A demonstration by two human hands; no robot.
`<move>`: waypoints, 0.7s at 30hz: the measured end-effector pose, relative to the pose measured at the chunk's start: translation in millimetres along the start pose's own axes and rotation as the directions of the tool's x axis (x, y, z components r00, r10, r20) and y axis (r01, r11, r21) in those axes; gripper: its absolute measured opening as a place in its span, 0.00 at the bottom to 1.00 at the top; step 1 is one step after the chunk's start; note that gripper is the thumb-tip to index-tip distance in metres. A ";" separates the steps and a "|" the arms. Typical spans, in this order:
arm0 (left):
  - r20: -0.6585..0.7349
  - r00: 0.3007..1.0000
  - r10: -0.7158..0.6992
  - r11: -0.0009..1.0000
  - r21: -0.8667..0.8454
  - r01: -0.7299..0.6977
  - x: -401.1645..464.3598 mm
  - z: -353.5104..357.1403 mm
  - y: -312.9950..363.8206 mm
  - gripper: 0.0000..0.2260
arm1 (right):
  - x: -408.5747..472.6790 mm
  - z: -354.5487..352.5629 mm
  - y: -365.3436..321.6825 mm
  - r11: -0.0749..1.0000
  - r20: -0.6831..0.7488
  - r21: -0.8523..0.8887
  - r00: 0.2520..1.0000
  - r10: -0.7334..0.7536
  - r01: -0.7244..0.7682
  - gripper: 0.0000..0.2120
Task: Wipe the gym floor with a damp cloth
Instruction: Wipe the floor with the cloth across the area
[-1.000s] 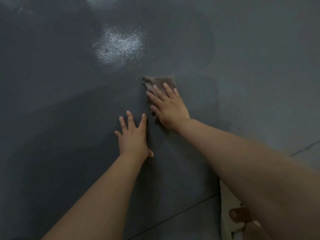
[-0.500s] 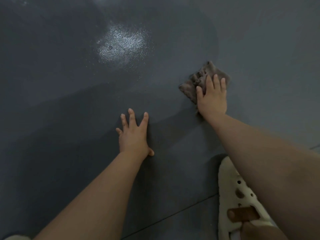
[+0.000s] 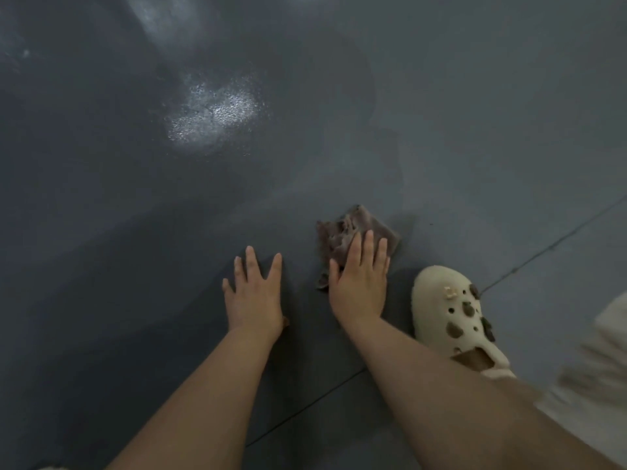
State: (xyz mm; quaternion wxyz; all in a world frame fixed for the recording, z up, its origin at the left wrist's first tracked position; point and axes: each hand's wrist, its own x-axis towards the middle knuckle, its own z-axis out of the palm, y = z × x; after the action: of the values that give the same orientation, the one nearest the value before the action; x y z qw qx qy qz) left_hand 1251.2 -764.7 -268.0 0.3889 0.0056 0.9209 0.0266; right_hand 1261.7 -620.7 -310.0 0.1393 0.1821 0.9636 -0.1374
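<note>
Grey gym floor (image 3: 475, 113) gleams wet beyond the cloth (image 3: 359, 228), duller elsewhere; right hand (image 3: 360, 286) presses it flat-fingered, left hand (image 3: 252, 296) splayed beside.

left hand (image 3: 252, 296) flat on floor (image 3: 101, 232), right hand (image 3: 359, 286) on cloth (image 3: 353, 228), shoe (image 3: 451, 313) right

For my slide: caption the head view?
Right hand presses brown cloth on grey floor; left hand braces flat.

Cloth (image 3: 353, 232) partly hidden under right hand (image 3: 359, 286)
</note>
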 end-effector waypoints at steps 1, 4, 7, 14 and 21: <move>-0.023 1.000 -0.007 1.000 -0.006 0.007 -4.1 4.7 3.3 0.44 | -12.4 3.8 2.1 1.000 0.023 -0.010 1.000 -0.002 0.002 0.30; -0.024 0.999 -0.021 0.999 -0.043 0.020 -13.4 14.7 20.2 0.46 | -31.3 8.3 7.0 0.999 -0.001 -0.034 1.000 -0.009 0.009 0.30; 0.091 0.996 -0.019 0.996 -0.080 0.027 -19.6 25.2 38.2 0.52 | -20.2 4.3 13.0 1.000 0.068 -0.013 0.997 -0.023 0.024 0.31; 0.138 0.990 0.006 0.993 -0.122 0.011 -16.1 31.2 43.0 0.51 | 71.7 -30.0 38.8 0.964 0.101 -0.159 0.974 -0.200 0.215 0.32; 0.152 0.988 0.028 0.989 -0.150 -0.005 -13.9 28.7 40.1 0.51 | 30.5 -23.9 63.6 1.000 -0.010 -0.020 1.000 0.020 -0.020 0.32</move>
State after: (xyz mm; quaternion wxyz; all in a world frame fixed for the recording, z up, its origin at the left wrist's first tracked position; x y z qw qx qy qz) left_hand 1281.1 -723.8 -275.9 0.4579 -0.0138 0.8835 0.0982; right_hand 1253.9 -546.6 -311.2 0.1379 0.1911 0.9637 -0.1256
